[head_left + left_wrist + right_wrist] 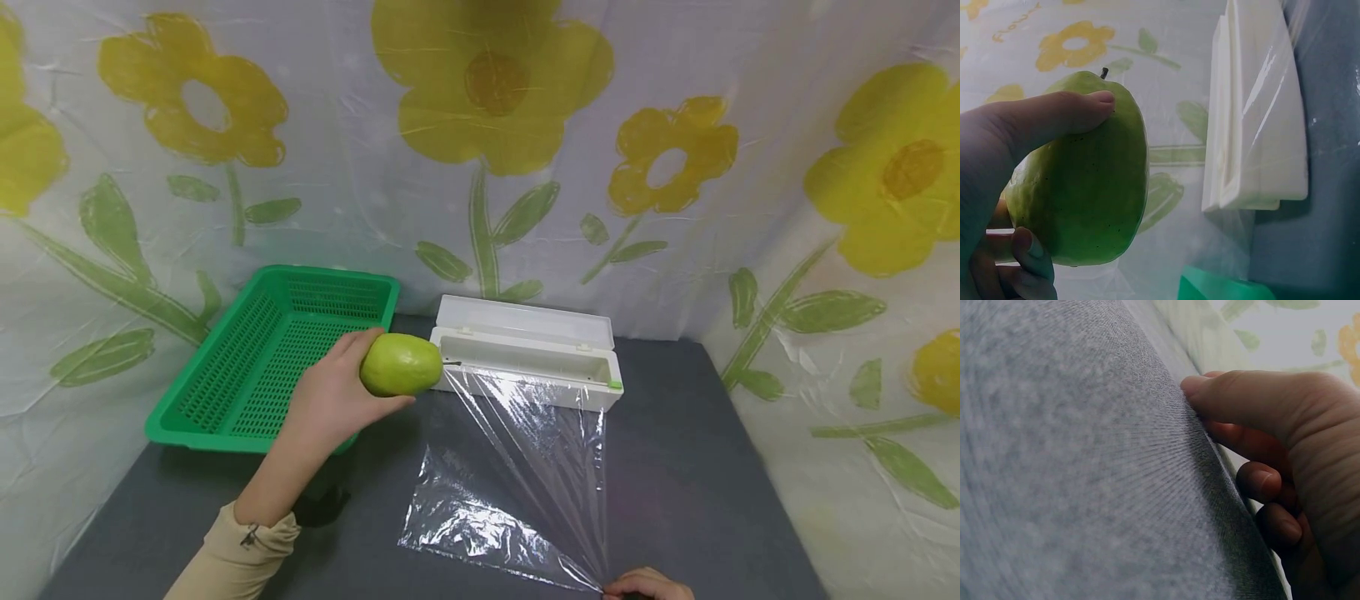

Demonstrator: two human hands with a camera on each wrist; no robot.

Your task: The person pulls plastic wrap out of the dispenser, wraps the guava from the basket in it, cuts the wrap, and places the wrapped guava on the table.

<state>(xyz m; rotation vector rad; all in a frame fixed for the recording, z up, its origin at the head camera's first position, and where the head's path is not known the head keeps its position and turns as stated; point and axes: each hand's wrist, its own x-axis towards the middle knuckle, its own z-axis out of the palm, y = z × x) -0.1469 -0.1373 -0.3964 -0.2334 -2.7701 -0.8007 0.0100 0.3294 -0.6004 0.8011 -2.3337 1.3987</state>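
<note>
My left hand (335, 387) grips a green pear (401, 365), thumb on one side and fingers curled round the other. In the left wrist view the pear (1094, 181) shows its dark stem at the top, near the thumb tip. A sheet of clear cling film (517, 483) stretches from the white cling film box (528, 400) toward the front of the table. At the film's near right corner my right hand (648, 585) pinches it between thumb and fingers. The right wrist view has this hand (1260, 437) at the table's edge, fingertips together.
Behind my left hand stands a green plastic basket (217, 442) with slotted sides. The box's lid (525, 321) is up, and a small green piece (616, 385) sits on its right front corner. A flower-print curtain (337, 217) surrounds the dark grey table (675, 467).
</note>
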